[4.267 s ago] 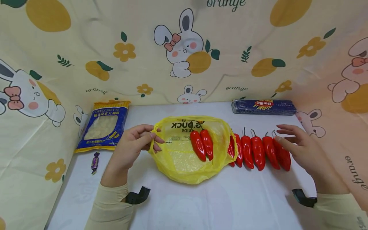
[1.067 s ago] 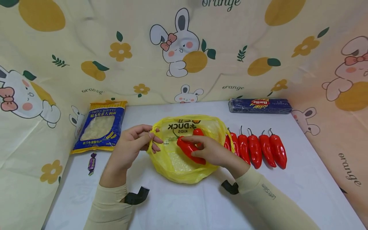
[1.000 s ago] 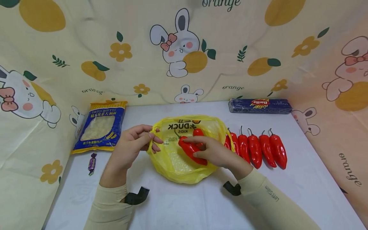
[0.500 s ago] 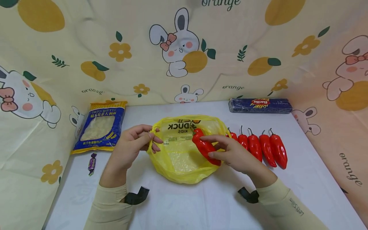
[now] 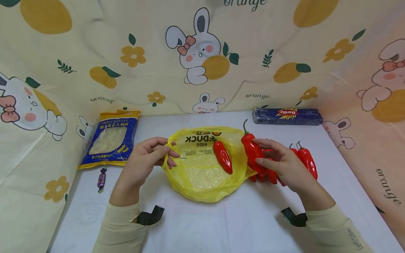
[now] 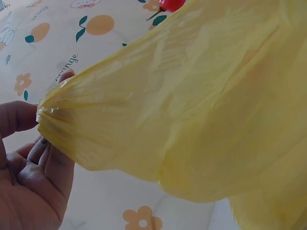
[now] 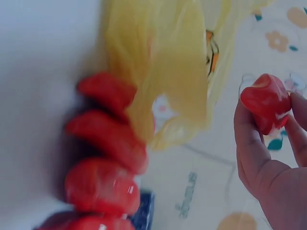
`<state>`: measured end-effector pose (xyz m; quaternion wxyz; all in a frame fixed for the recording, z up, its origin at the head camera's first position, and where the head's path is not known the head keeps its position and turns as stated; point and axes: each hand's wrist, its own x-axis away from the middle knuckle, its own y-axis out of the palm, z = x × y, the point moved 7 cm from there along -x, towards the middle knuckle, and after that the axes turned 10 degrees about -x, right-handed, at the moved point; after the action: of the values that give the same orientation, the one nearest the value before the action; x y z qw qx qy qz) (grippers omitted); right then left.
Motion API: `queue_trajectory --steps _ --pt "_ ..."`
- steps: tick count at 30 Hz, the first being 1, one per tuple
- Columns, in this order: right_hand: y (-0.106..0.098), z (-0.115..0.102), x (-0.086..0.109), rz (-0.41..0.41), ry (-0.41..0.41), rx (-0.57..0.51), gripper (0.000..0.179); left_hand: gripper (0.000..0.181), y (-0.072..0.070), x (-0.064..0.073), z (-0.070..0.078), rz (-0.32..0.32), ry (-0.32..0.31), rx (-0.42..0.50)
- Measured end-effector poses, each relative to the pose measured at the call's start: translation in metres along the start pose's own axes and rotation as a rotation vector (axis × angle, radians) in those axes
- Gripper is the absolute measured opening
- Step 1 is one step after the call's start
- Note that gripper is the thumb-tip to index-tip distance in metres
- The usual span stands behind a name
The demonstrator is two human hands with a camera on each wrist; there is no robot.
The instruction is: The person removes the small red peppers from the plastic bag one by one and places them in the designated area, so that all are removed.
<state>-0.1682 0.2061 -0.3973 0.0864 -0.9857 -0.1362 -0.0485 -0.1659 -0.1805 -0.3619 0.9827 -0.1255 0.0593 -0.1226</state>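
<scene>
My left hand [image 5: 147,160] pinches the left rim of a yellow plastic bag [image 5: 197,193], drawing the film into folds at the fingertips in the left wrist view. Inside the open bag lies one glossy red chili pepper [image 5: 223,157]. My right hand [image 5: 286,165] holds another red chili pepper [image 5: 252,149], stem up, between thumb and fingers just beyond the bag's right edge. Beneath and behind that hand runs a row of several red chili peppers [image 5: 307,161], partly hidden by it. In the right wrist view the held pepper [image 7: 268,103] is raised apart from the row.
A blue and yellow pasta packet [image 5: 109,138] lies at the back left of the white table [image 5: 196,228]. A purple wrapped candy [image 5: 101,180] is in front of it. At the back right lies a dark blue spaghetti box [image 5: 286,116]. A printed cloth [image 5: 142,21] hangs behind.
My right hand, without a pepper 4.3 seconds ago, has gripped one from the bag and carried it right, past the rim. One pepper lies in the bag instead of two. My left hand stays put.
</scene>
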Motion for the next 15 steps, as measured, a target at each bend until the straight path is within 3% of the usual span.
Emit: queue_trajectory --steps 4,11,15 --pt "-0.021 0.007 0.005 0.047 -0.018 0.006 0.059 0.026 0.000 0.000 0.000 0.000 -0.006 -0.003" --pt "-0.064 0.029 0.016 0.144 0.078 0.017 0.065 0.027 0.000 0.000 -0.001 -0.001 -0.003 0.002" --pt "-0.089 0.043 0.024 0.214 0.087 0.018 0.067 0.027 0.000 0.000 -0.001 -0.001 0.003 0.003"
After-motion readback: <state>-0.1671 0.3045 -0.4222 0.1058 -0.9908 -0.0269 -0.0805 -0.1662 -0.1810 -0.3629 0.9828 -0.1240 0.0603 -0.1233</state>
